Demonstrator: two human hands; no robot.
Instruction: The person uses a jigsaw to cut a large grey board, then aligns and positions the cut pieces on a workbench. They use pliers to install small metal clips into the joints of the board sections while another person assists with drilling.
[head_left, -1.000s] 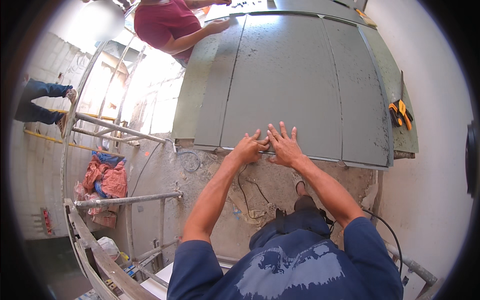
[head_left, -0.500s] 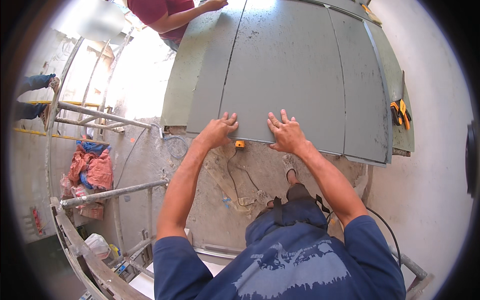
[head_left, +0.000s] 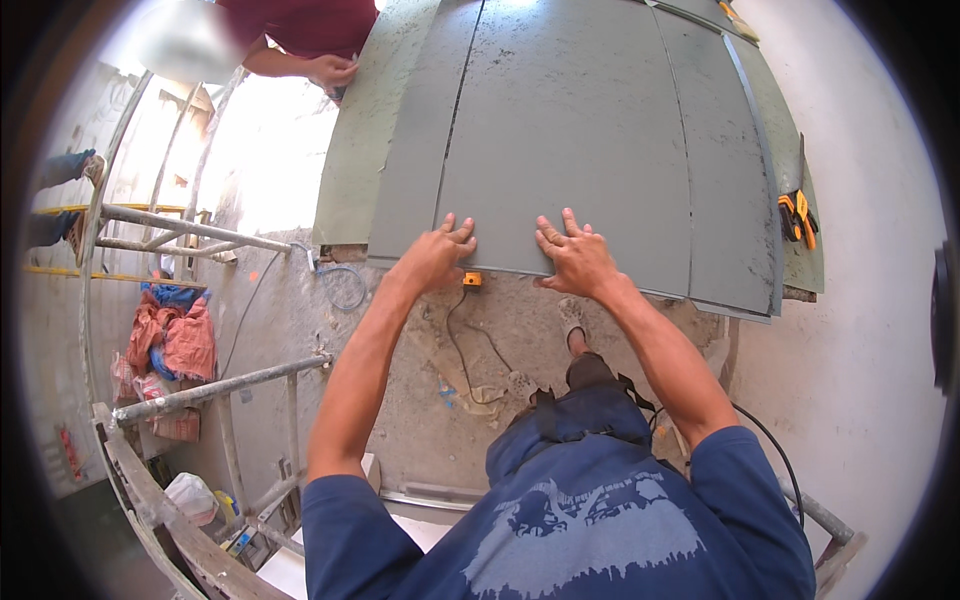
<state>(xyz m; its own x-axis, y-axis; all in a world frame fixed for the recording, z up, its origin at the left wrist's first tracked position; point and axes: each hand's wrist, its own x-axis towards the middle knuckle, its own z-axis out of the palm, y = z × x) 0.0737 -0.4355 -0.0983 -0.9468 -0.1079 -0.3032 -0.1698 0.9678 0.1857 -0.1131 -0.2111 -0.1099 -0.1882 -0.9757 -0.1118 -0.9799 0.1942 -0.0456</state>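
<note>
Resting hands: the left grip and the right grip both touch the near end of the grey middle panel, spaced apart, fingertips pointing away from the person.
Grey middle panel: it lies flat, starting under the fingers and stretching forward from both grips; its long axis appears to run away from the person, and its far end passes out of view.
Near edge: it crosses beneath the two hands, roughly square to the forearms; this seems the relation that matters most.
Nearer hand: both are in contact, but the right sits wholly within the panel's width, while the left covers the near end of its left seam.
Grip state: fingers spread and laid over the top face on each side, closed around nothing; whether either thumb hooks under the edge, I cannot tell.
Orange box-like fitting: just below the panel's near edge, beside the left grip, with a dark cord trailing from it.
Desk: its pale green top shows left of the panel, past the grey side strip.
Bar clamp: orange and black, well to the panel's right.
Co-worker's hand: left of the panel, toward its far end.
</note>
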